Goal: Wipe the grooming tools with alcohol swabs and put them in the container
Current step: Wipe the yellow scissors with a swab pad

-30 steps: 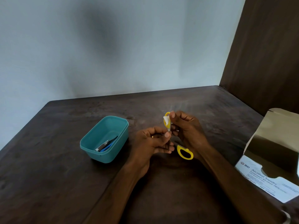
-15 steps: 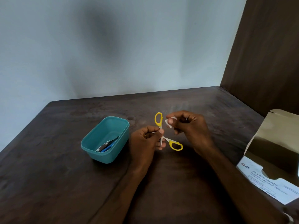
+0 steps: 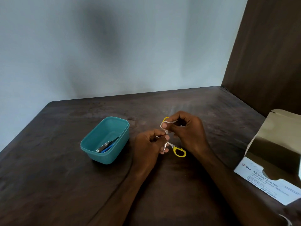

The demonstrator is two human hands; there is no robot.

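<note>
Small scissors with yellow handles (image 3: pixel 179 151) are spread open above the dark table. My left hand (image 3: pixel 150 146) pinches them at the blades near the pivot. My right hand (image 3: pixel 185 132) pinches a white alcohol swab (image 3: pixel 163 125) against the upper yellow handle loop, which it partly hides. To the left stands the teal container (image 3: pixel 97 142), with a metal nail clipper (image 3: pixel 104 146) and a blue-handled tool lying inside.
An open white box of alcohol swabs (image 3: pixel 263 178) sits at the right edge of the table, its flap raised. A grey wall runs behind the table and a dark wooden panel rises on the right.
The scissors were turned and shifted left, both yellow loops showing. My right hand lifted off with the swab, then came back onto the upper loop.
</note>
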